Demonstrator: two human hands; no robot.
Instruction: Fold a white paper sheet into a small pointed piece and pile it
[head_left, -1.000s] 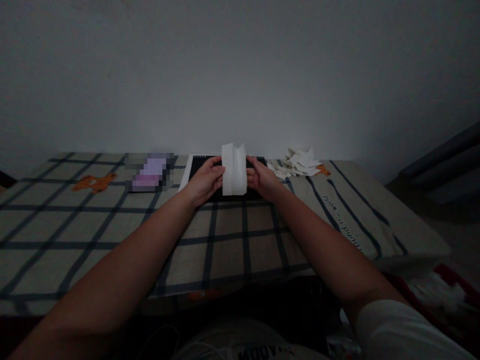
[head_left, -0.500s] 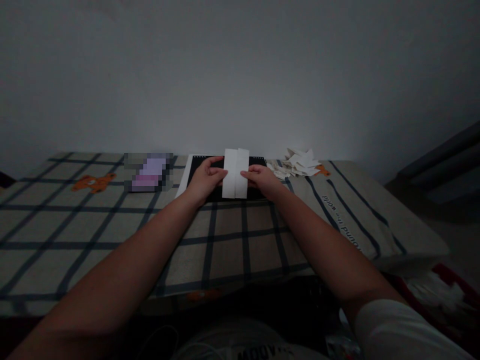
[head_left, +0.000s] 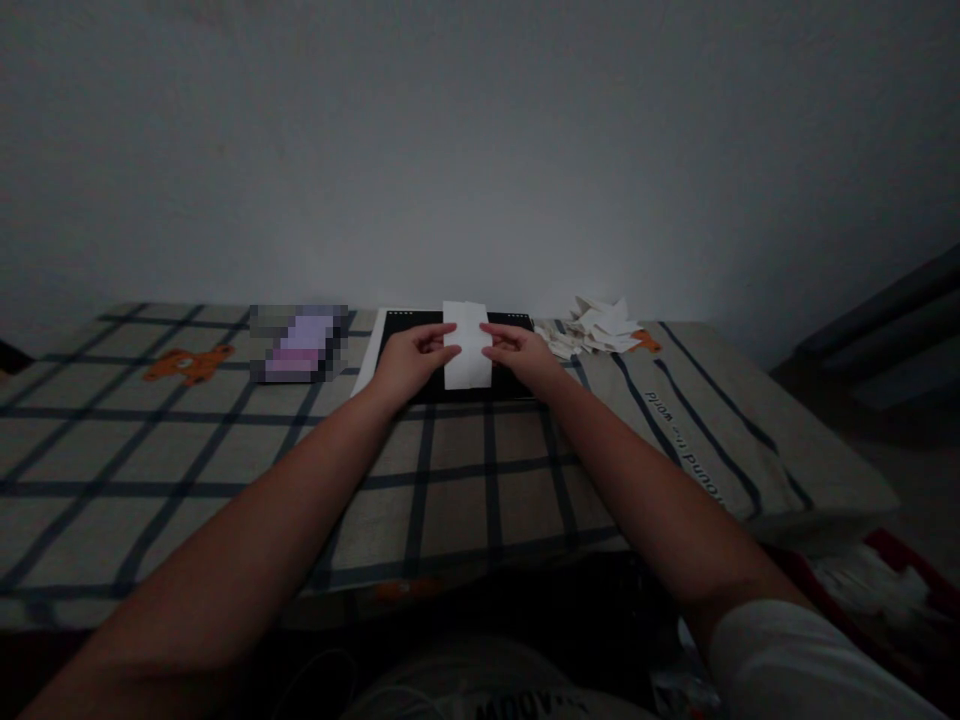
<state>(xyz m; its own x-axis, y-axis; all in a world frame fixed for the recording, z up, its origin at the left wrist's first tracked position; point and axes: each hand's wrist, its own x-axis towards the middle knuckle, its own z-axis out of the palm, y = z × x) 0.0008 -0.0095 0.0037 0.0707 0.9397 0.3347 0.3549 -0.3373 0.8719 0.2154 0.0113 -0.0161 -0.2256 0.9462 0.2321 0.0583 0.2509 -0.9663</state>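
Observation:
A folded white sheet of paper (head_left: 468, 346), narrow and upright in the view, is between my two hands over a black notebook or board (head_left: 421, 390). My left hand (head_left: 411, 362) pinches the paper's left edge with thumb and fingertips. On the opposite edge, my right hand (head_left: 525, 356) has its thumb and fingers closed in the same way. Small white punched marks run along the far edge of the black surface. A white sheet edge (head_left: 369, 366) sticks out from under its left side.
A pile of folded white paper pieces (head_left: 600, 326) lies right of the black surface. To the left is a phone (head_left: 304, 345) with a blurred screen. A checked cloth (head_left: 465, 500) covers the table against a wall. A red container (head_left: 885, 590) holding white scraps stands below right.
The paper's two flaps with a centre seam have given way to a plainer, slightly narrower face. Both hands have shifted their grip along its side edges.

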